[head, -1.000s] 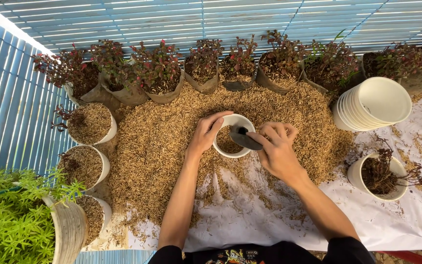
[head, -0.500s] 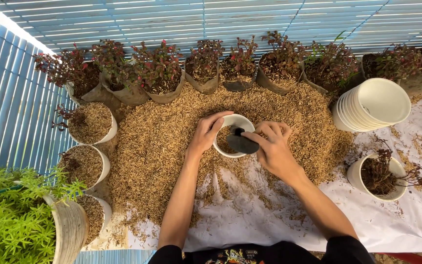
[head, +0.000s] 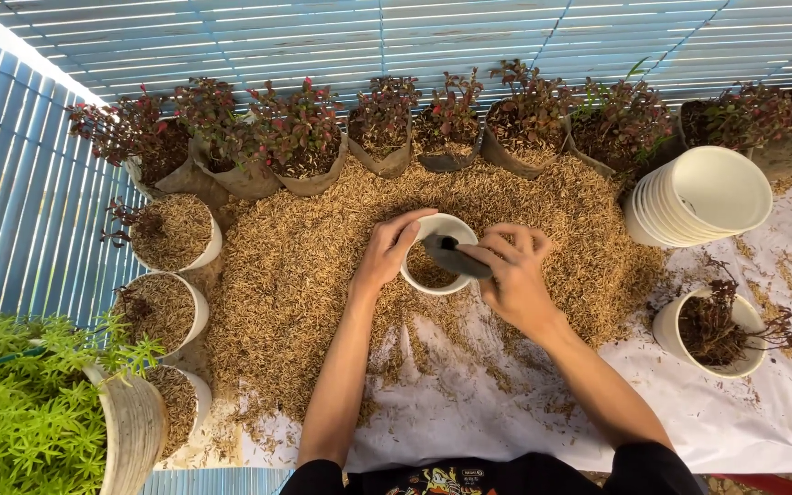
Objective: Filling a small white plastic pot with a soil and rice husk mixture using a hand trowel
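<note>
Looking down from the head camera, I see my left hand (head: 385,249) curled loosely around the near-left rim of a small white cup (head: 434,255), fingers bent over the edge and thumb on the outside wall, so it grips the cup without being fully closed. My right hand (head: 513,275) is closed around a dark scoop (head: 456,257), fingers wrapped over its handle end, with the scoop's blade reaching left across the cup's mouth. The cup sits between my two hands, resting on a broad heap of rice husks (head: 304,275), and it holds some of the same husks inside; I cannot tell how full it is.

The husk heap lies on a white sheet (head: 763,412). Just right of my right hand, well apart from it, stands a stack of empty white cups (head: 703,197) tipped on its side. Nearer me on the right is another white cup with a reddish plant (head: 721,325). On the left, three husk-filled cups (head: 171,234) stand in a column. Along the far edge runs a row of potted red-leaved plants (head: 387,119).
</note>
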